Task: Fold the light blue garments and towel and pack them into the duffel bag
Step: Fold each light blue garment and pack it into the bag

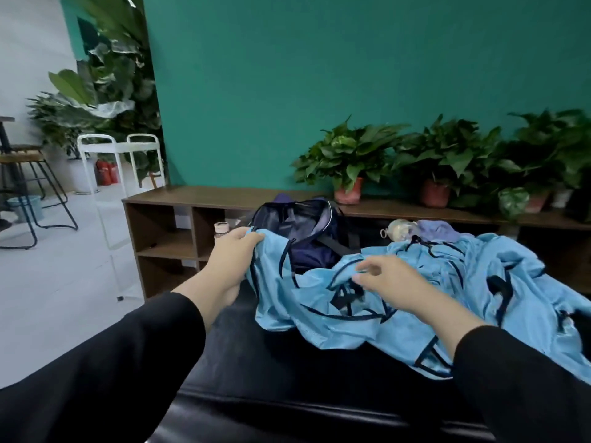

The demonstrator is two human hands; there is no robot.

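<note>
At the far left stood a dark bar stool [30, 187] on the pale floor, with a white trolley [120, 161] to its right and tall leafy plants [105, 81] behind it. Your left hand [235, 251] gripped the left edge of the light blue garment [323, 302], fingers curled over the cloth, just in front of a small capped bottle [221, 229]. Behind the cloth sat the navy duffel bag [303, 231], its top open, near the low wooden shelf [198, 196]. The garment lay crumpled across the black bench [281, 372], spreading to the right. Your right hand [393, 282] rested on the middle of it, fingers loosely bent; I could not tell whether they pinched the cloth. The two hands were well apart. Farther right lay a clear bottle [399, 230] beside a lilac cloth [438, 230], and potted plants [447, 161] lined the shelf under the green wall [319, 75].
</note>
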